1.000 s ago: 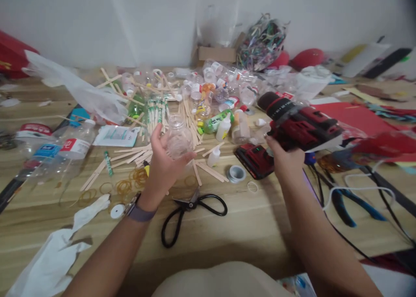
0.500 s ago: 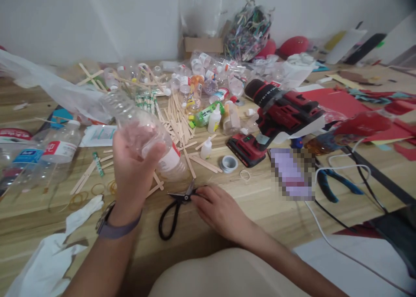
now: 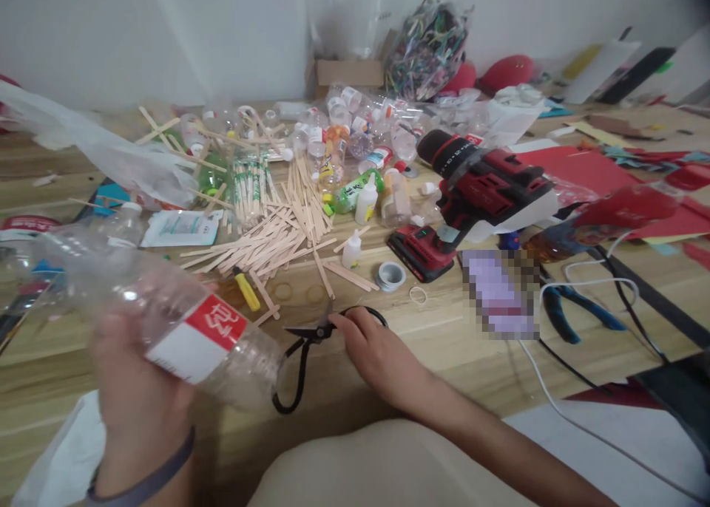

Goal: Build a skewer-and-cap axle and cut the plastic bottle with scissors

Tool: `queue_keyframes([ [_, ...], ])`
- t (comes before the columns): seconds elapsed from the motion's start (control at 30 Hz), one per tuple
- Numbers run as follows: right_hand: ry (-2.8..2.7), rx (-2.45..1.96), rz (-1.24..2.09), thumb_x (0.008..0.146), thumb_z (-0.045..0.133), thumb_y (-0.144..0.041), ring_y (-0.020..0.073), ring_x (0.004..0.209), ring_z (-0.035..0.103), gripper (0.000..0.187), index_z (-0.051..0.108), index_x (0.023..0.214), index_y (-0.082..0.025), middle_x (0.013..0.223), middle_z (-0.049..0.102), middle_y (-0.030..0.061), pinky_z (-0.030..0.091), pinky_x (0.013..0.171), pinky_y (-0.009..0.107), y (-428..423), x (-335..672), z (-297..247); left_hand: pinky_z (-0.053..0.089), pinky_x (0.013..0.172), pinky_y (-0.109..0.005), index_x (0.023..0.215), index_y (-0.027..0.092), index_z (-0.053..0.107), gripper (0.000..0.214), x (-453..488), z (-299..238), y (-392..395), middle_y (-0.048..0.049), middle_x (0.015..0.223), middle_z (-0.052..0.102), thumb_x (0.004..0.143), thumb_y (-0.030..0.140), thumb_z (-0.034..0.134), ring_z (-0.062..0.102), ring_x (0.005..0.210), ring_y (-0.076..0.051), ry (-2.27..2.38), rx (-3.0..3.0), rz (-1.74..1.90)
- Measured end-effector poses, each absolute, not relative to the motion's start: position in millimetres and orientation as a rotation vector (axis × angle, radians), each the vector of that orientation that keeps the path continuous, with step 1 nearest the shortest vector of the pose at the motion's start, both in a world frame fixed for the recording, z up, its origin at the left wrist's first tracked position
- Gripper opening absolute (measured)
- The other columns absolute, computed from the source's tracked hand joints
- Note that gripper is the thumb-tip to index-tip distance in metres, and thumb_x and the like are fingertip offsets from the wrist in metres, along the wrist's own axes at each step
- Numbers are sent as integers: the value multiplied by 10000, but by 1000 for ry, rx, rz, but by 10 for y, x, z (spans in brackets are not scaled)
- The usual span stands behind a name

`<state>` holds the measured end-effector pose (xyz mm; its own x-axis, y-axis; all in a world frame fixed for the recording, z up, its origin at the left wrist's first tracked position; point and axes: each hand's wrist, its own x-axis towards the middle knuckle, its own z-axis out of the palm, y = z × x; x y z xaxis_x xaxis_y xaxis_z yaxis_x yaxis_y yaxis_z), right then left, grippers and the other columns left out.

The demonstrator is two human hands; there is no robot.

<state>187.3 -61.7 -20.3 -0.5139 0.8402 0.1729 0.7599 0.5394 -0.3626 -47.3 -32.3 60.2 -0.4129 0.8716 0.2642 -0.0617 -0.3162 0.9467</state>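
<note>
A clear plastic bottle point(image 3: 191, 333) with a red and white label is gripped in my left hand point(image 3: 130, 381). It lies tilted in the air, its base pointing toward the scissors. My right hand point(image 3: 382, 355) rests low over the table, fingers closed on one handle of black-handled scissors point(image 3: 318, 333). Their blades are spread apart and point away from me; the other handle loop is free. Beyond the bottle lie a small yellow-handled tool point(image 3: 247, 290) and a pile of wooden craft sticks point(image 3: 260, 241).
A red cordless drill point(image 3: 482, 189) stands right of centre, near a grey ring-shaped piece point(image 3: 390, 276) and small white glue bottles point(image 3: 351, 250). Pliers point(image 3: 582, 311), a blurred-out phone point(image 3: 496, 293) and a white cable lie at right. Many plastic bottles point(image 3: 336, 152) crowd the back.
My left hand has carried the bottle left and toward me, uncovering the yellow-handled tool and more sticks. My right hand has shifted slightly right along the scissors, which stay nearly in place.
</note>
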Motion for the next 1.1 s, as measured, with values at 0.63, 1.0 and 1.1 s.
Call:
queue_keyframes([
  [0.63, -1931, -1052, 642, 949, 511, -193, 175, 776, 607, 236, 619, 1139, -281, 894, 586, 39, 516, 640, 265, -559, 1984, 164, 557, 611, -323, 1055, 216, 707, 492, -486, 366, -670, -67, 898, 761, 630, 426, 836, 707, 691, -222, 1030, 578, 1170],
  [1.0, -1921, -1090, 481, 1002, 452, -242, 127, 509, 538, 203, 654, 1016, -226, 739, 607, 14, 540, 598, 294, -589, 1954, 104, 530, 640, -332, 1046, 213, 714, 435, -445, 225, -606, -74, 923, 752, 710, 485, 762, 693, 725, -229, 1009, 510, 1178],
  [1.1, -2012, -1020, 369, 976, 461, -191, 165, 621, 633, 180, 628, 1033, -227, 810, 666, 45, 544, 576, 279, -562, 1971, 187, 512, 600, -303, 1004, 223, 706, 446, -412, 229, -562, -52, 854, 748, 688, 532, 768, 686, 672, -212, 992, 439, 1190],
])
